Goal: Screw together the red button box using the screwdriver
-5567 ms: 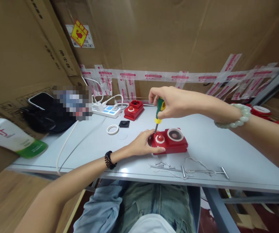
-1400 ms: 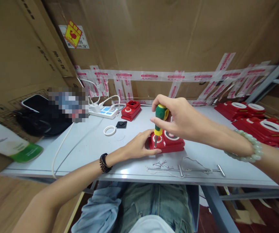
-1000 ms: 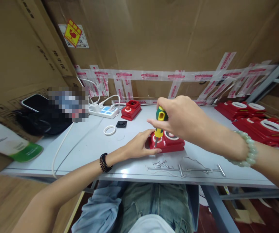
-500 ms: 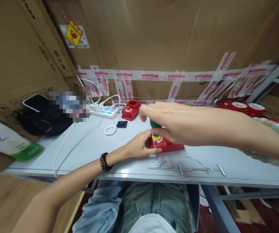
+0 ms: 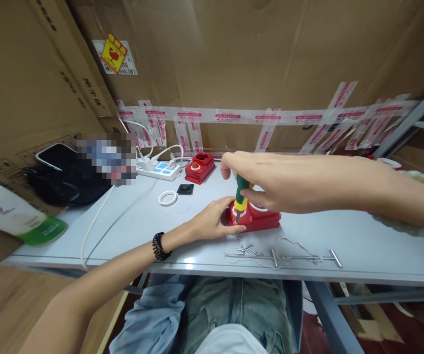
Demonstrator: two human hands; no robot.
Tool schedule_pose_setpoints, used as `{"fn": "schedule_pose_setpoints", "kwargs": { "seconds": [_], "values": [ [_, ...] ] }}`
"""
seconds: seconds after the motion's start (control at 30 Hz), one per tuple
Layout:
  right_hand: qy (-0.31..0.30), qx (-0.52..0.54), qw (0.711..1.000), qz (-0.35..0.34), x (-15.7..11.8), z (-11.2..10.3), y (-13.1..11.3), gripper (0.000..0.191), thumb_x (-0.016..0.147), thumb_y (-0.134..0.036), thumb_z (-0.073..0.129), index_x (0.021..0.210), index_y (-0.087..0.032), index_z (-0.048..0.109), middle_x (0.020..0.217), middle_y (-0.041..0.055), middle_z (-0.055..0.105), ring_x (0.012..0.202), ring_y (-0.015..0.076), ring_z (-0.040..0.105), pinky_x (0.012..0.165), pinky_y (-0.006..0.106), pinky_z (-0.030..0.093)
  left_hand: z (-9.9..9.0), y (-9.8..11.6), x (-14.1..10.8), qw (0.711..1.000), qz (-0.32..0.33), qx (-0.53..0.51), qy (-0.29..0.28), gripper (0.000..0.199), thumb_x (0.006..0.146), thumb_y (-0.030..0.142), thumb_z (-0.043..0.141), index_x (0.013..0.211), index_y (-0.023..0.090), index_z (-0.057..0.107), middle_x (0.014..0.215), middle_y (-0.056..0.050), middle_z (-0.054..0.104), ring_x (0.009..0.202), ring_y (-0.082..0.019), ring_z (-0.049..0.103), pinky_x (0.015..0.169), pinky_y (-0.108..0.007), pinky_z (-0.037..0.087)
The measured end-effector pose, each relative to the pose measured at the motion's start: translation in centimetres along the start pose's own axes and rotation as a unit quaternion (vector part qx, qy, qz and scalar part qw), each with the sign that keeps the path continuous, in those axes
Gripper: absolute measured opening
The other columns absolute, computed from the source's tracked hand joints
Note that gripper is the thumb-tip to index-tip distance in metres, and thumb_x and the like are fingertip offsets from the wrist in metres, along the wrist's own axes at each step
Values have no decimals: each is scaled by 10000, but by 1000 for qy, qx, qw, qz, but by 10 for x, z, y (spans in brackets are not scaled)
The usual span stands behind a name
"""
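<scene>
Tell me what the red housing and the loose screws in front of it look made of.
Red housing: likely moulded plastic, with uniform colour, rounded edges and a soft sheen. Loose screws: apparently bare metal, silvery-grey with bright glints against the table.

Carton-walled (image 5: 271, 49) assembly workbench (image 5: 345, 241)

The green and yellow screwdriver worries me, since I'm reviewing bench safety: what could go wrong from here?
1. The green and yellow screwdriver has its tip right beside the left hand steadying the red plastic housing; a slip could jab those fingers.
2. The small loose metal screws lie near the grey table front edge; a sweep of the right hand or its forearm might knock them off.
</scene>
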State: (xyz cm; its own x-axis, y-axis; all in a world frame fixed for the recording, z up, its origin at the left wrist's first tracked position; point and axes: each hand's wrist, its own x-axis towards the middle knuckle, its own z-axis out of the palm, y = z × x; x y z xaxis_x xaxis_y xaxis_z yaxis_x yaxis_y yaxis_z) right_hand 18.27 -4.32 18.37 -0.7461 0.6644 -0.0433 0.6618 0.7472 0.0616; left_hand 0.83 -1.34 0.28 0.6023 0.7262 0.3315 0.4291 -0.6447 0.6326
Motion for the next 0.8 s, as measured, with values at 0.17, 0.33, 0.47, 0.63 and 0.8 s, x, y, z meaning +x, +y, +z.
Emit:
{"fn": "schedule_pose_setpoints", "kwargs": {
  "seconds": [0.17,0.33,0.47,0.63,0.8],
  "values": [
    [65,6,998,3,4,8,4,312,925,-276,469,1214,-166,501,992,103,658,831,215,600,638,313,402,0,0,0,1000,-11,7,-5,560,813,541,680,1203,159,560,1122,-105,679,910,-238,648,813,-373,525],
    [39,61,996,-55,6,7,0,309,825,-195,565,1132,-201,526,1099,78,640,911,193,602,666,278,426,1,-1,1,1000,10,13,5,547,817,537,673,1196,157,566,1096,-95,682,927,-238,635,837,-367,516],
    [73,-12,997,24,9,10,2,273,888,-336,529,1106,-171,534,929,96,654,745,209,590,584,308,371,0,-1,0,1000,-8,16,-3,600,816,530,676,1270,162,537,1167,-112,666,940,-244,639,830,-374,521],
    [47,58,997,-17,7,4,-2,363,803,-191,568,1157,-199,492,1030,74,653,840,195,602,618,286,403,0,0,1,1000,-3,9,1,564,806,539,685,1207,160,568,1132,-105,676,935,-248,644,845,-389,520],
    [57,46,997,3,8,8,2,367,817,-290,591,1163,-205,507,1034,86,647,860,218,607,630,302,402,0,-1,1,1000,4,-4,1,570,807,523,690,1238,174,557,1167,-103,670,962,-247,642,873,-397,520]
  ]
}}
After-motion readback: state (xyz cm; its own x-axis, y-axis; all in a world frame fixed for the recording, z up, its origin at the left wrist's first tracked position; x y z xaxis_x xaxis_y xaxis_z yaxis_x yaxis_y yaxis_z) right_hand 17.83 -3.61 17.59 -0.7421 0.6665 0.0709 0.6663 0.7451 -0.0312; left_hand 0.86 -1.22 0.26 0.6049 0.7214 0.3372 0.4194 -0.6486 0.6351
